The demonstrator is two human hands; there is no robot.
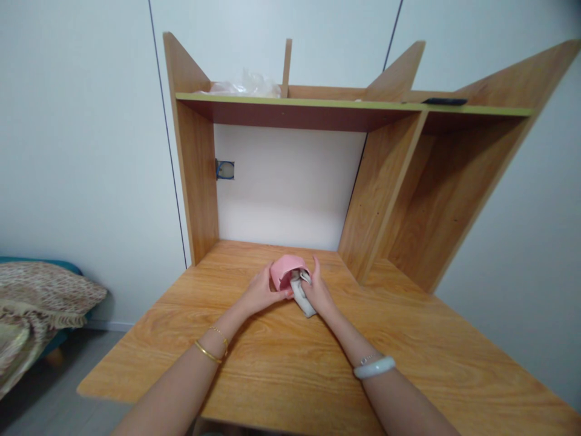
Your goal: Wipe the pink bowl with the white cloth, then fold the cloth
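- As the hollow, angular pink container (283, 265) tilts with its mouth nearward, the left hand (262, 290) has its grip curled around one side.
- Partly inside, a whitish cloth (303, 304) is gripped by the right hand (320, 293).
- Both are over the wooden bench (281, 369).

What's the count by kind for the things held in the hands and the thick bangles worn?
Containers: 1, the pink container, in the left hand
Cloths: 1, the greyish-white cloth, in the right hand
Thick bangles: 2, the gold bangle and the pale bangle
Total: 4
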